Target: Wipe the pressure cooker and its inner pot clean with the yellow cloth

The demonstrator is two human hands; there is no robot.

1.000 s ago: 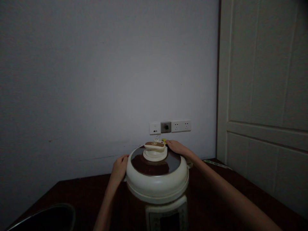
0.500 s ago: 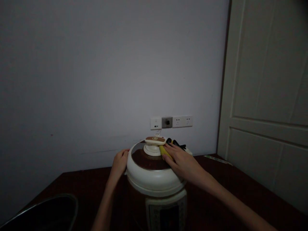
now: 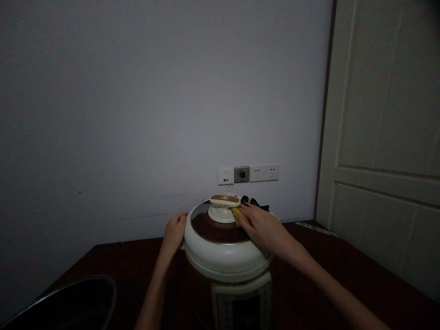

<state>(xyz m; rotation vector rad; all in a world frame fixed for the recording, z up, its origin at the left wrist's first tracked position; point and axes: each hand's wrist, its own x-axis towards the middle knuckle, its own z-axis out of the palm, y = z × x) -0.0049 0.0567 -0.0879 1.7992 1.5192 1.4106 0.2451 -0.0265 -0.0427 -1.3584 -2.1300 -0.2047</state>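
Note:
An electric cooker (image 3: 220, 252) with a rounded white rim and a shiny brown lid top stands before me. Its raised lid handle (image 3: 225, 200) is brown and cream. My left hand (image 3: 174, 231) grips the left side of the rim, its fingertips partly hidden. On the right of the lid, my right hand (image 3: 263, 224) presses a yellow cloth (image 3: 239, 215) against the surface beside the handle. The hand covers most of this cloth. Small black parts (image 3: 254, 201) show just behind my right fingers; what they are is unclear.
Behind the cooker is a wall with sockets and switches (image 3: 256, 173). A dark red table (image 3: 137, 256) carries everything. A dark, rimmed vessel (image 3: 68, 307) sits at lower left. A thin patterned strip (image 3: 316, 228) lies at the back right, near a pale panelled door (image 3: 385, 197).
The whole view has shifted slightly, so the scene sits a little further right. Less of the yellow cloth shows beneath my right hand. My left hand keeps its place on the rim.

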